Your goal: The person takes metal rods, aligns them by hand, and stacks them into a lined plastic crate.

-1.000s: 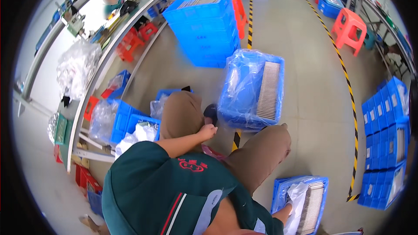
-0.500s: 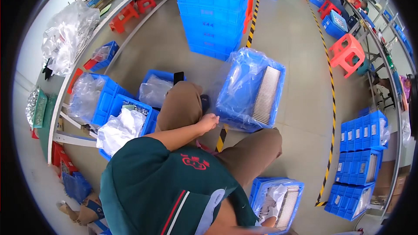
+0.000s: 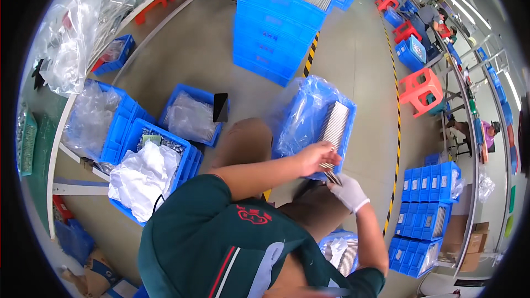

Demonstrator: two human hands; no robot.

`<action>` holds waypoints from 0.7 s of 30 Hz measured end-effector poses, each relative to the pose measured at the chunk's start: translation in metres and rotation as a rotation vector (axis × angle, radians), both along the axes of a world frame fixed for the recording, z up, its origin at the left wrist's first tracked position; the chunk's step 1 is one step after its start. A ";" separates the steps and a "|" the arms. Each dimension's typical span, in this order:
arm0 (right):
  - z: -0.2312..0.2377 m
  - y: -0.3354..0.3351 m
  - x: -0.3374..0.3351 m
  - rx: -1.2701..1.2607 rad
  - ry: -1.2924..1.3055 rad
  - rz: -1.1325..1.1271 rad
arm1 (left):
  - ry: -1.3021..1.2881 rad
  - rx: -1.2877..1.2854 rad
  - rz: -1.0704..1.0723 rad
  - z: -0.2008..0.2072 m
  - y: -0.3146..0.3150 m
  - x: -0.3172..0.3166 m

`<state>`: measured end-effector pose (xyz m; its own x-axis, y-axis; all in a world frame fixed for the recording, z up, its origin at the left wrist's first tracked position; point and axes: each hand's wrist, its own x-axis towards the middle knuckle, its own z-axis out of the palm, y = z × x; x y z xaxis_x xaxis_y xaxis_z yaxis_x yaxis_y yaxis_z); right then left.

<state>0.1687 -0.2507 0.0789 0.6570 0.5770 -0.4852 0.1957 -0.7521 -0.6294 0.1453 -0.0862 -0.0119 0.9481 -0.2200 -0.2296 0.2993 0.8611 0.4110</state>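
A short stack of thin metallic strips (image 3: 332, 176) is between my two hands, over the near edge of a blue bin (image 3: 350, 132). My right hand (image 3: 349, 193), in a white glove, pinches the lower end of the stack. My bare left hand (image 3: 316, 158) has its fingers closed about the upper end. Inside the bin, a long row of similar thin strips (image 3: 335, 124) stands packed along the right side, beside clear plastic film (image 3: 301, 121). Another bin by my right leg holds rows of strips (image 3: 348, 256), partly hidden by my arm.
Stacked blue crates (image 3: 273, 36) stand ahead, with more crates (image 3: 422, 218) at the right. A phone (image 3: 220, 107) rests on the edge of a bag-filled bin. White plastic (image 3: 144, 176) covers a bin of small parts at left. A red stool (image 3: 420, 91) stands beyond the striped floor line.
My right hand has come up from the lower right bin with strips. My left hand has moved right from my lap to meet it. The view has shifted somewhat.
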 end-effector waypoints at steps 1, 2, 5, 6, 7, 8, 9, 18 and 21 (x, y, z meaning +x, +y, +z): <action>-0.001 0.014 0.013 -0.074 -0.212 0.232 | -0.012 -0.008 -0.004 0.003 -0.006 0.004; 0.003 0.031 0.022 -0.149 -0.417 0.476 | 0.011 -0.070 0.012 0.005 -0.008 0.006; 0.027 0.086 0.024 -0.491 -0.517 0.524 | 0.081 -0.174 0.067 -0.011 0.005 0.015; 0.027 0.096 0.023 -0.492 -0.524 0.539 | 0.129 -0.209 0.094 -0.020 0.012 0.020; 0.026 0.104 0.022 -0.497 -0.603 0.558 | 0.154 -0.209 0.097 -0.017 0.020 0.023; 0.025 0.110 0.023 -0.496 -0.685 0.576 | 0.145 -0.210 0.115 -0.014 0.027 0.027; 0.021 0.112 0.023 -0.496 -0.720 0.542 | 0.135 -0.120 0.104 -0.009 0.032 0.033; -0.068 0.120 0.093 0.345 -0.333 -0.093 | -0.129 0.302 0.257 0.009 0.087 0.106; -0.081 0.140 0.097 0.706 0.173 -0.303 | -0.026 0.277 0.329 0.004 0.097 0.103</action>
<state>0.2653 -0.1109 -0.0017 0.7837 0.5945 -0.1802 -0.0981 -0.1679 -0.9809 0.2484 0.0112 -0.0079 0.9636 0.1615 -0.2130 0.0141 0.7652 0.6437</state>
